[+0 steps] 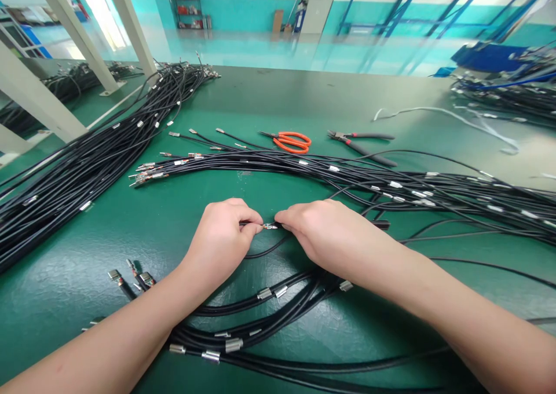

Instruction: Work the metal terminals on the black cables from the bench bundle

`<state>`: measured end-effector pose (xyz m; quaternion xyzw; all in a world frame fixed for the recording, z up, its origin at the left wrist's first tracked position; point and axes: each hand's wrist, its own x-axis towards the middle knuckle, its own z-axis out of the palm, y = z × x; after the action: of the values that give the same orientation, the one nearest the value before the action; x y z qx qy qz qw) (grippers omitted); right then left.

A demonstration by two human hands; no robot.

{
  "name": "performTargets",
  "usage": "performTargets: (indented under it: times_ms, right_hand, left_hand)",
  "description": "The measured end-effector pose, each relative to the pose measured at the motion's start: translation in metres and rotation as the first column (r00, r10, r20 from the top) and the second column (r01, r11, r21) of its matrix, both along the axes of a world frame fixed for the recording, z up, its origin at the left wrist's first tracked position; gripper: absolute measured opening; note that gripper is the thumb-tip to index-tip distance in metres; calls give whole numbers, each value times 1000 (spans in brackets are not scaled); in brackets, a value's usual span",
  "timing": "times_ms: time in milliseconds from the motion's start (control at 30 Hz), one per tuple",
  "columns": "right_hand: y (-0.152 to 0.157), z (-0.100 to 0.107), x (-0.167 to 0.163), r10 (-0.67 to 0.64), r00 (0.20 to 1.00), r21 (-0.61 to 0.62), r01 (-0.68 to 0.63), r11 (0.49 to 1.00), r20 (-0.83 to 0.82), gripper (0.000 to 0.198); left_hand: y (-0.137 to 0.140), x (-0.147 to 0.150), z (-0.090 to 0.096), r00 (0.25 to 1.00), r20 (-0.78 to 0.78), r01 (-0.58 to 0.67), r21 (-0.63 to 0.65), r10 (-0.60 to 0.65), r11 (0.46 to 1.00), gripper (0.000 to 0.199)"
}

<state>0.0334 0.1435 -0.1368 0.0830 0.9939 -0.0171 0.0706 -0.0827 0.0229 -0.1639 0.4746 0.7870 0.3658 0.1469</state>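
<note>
My left hand pinches a thin black cable between thumb and fingertips. At that cable's end, a small metal terminal shows in the gap between my two hands. My right hand has its fingertips closed on a dark piece just right of the terminal; my fingers mostly hide it. A black tube-like end sticks out behind my right wrist, and I cannot tell whether it belongs to the same piece. Below my hands lie thicker black cables with silvery metal sleeves.
Beyond my hands, a long black cable bundle crosses the green table. Orange-handled scissors and dark-handled cutters lie behind it. Another cable bundle runs along the left by pale posts. More cables are piled far right.
</note>
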Motion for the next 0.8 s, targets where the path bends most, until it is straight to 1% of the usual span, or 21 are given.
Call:
performTargets:
  times_ms: [200,467,567,800]
  right_hand:
    - [-4,3,-1,45,999,83,-43,996,-21,27]
    - [-11,10,-7,66,997,162,-72,984,40,31]
    - [-13,9,-7,72,996,167,-78,983,43,33]
    - [-15,2,-3,108,994,198,-104,975,-14,31]
  left_hand:
    - [1,0,0,1000,-4,5,6,-5,1000,16]
    - [0,-1,-1,1000,-3,-1,5,1,1000,17]
    - [0,-1,-2,1000,13,-4,16,4,1000,17]
    - [-1,-1,-5,1000,16,3,40,-4,999,17]
